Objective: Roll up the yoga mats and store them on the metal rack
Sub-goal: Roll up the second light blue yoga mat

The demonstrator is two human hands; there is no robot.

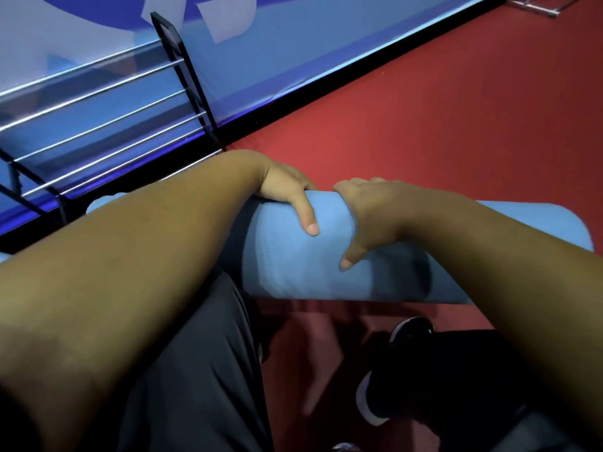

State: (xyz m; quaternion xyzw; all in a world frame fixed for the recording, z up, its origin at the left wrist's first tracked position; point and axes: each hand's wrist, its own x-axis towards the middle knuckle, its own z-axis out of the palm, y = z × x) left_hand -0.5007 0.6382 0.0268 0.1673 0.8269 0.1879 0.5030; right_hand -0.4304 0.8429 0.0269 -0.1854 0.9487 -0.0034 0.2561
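Note:
A rolled light-blue yoga mat (pixel 303 256) lies crosswise in front of me, held above the red floor. My left hand (pixel 287 194) grips its top, thumb down the near side and fingers over the far side. My right hand (pixel 362 213) grips the roll just to the right, thumb pressed on the near face. The mat's right end (pixel 567 226) sticks out past my right forearm. The metal rack (pixel 107 125), black frame with chrome bars, stands at the upper left, close beside the mat's left end.
A blue and white wall panel (pixel 293 44) with a black base strip runs diagonally behind the rack. Red floor (pixel 456 125) spreads to the right. My grey trouser leg (pixel 195 370) and a dark shoe (pixel 411 334) are below the mat.

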